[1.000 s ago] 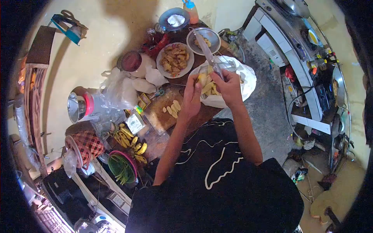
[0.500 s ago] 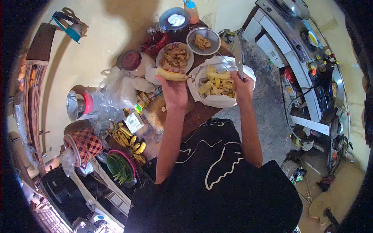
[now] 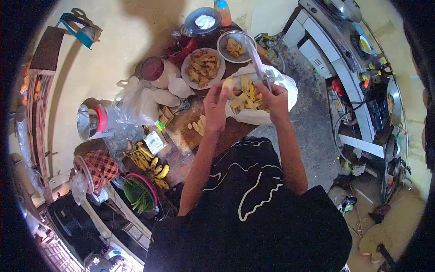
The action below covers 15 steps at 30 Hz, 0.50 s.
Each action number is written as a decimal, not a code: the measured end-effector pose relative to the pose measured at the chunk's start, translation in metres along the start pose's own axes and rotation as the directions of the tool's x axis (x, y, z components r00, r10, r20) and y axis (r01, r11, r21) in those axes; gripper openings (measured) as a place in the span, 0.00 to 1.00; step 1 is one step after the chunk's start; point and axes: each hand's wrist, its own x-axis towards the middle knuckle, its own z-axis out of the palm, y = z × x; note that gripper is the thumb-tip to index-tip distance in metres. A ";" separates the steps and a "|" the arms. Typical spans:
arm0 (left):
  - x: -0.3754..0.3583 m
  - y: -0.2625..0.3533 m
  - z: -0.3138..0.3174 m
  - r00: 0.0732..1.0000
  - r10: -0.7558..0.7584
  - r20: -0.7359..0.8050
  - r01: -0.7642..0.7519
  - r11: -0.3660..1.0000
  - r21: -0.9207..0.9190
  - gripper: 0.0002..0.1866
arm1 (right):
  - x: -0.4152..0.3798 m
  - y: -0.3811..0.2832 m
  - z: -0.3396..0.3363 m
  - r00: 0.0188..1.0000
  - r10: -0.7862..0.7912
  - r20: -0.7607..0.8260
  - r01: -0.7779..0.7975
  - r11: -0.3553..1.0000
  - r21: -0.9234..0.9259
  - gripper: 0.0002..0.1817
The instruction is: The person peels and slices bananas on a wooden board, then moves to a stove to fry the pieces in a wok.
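My left hand (image 3: 215, 108) is closed around a peeled banana (image 3: 229, 85), whose end points up past the fingers. In my right hand (image 3: 276, 102) is a knife (image 3: 256, 59), its blade slanting up and to the left, apart from the banana. Just beyond and between the hands lies a white plastic bag (image 3: 285, 86) with banana peels (image 3: 247, 97) in it. Several pale banana slices (image 3: 198, 124) rest on the wooden cutting board (image 3: 185, 136), left of my left forearm.
Behind the hands stand a plate of fried pieces (image 3: 203, 68), a strainer (image 3: 235, 46) and a bowl of white powder (image 3: 205, 21). Unpeeled bananas (image 3: 147, 158) and a green basket (image 3: 139, 192) are at the left. A stove counter (image 3: 349, 86) runs along the right.
My left hand has moved right and tipped the banana from lying flat to upright. The knife has swung from vertical to leaning left. More banana slices now show on the board.
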 end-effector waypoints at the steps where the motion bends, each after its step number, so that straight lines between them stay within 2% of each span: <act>1: -0.003 0.001 0.003 0.999 0.022 0.043 -0.027 0.994 0.108 0.18 | -0.004 -0.008 0.005 1.000 -0.008 0.028 0.008 1.000 0.022 0.13; 3: -0.004 -0.001 0.008 0.994 0.052 0.100 -0.064 0.990 0.125 0.18 | -0.011 -0.022 0.013 0.996 -0.031 0.085 0.026 0.998 0.064 0.15; 4: -0.005 -0.002 0.011 0.990 0.067 0.128 -0.084 0.988 0.133 0.19 | -0.012 -0.023 0.015 0.991 -0.081 0.106 0.081 0.997 0.006 0.15; 7: -0.008 -0.004 0.015 0.984 0.108 0.145 -0.126 0.985 0.118 0.14 | -0.015 -0.028 0.024 0.994 -0.050 0.098 0.042 0.995 0.089 0.13; 10: -0.011 -0.001 0.019 0.983 0.130 0.129 -0.149 0.977 0.154 0.14 | -0.018 -0.029 0.024 0.994 -0.005 0.112 -0.010 0.991 0.130 0.11; 13: -0.011 -0.011 0.020 0.973 0.176 0.149 -0.183 0.983 0.032 0.14 | -0.018 -0.022 0.025 0.994 0.023 0.107 -0.044 0.979 0.200 0.10; 15: -0.011 -0.013 0.019 0.983 0.142 0.120 -0.152 0.985 0.081 0.15 | -0.019 -0.019 0.026 0.996 -0.006 0.094 -0.010 0.986 0.166 0.10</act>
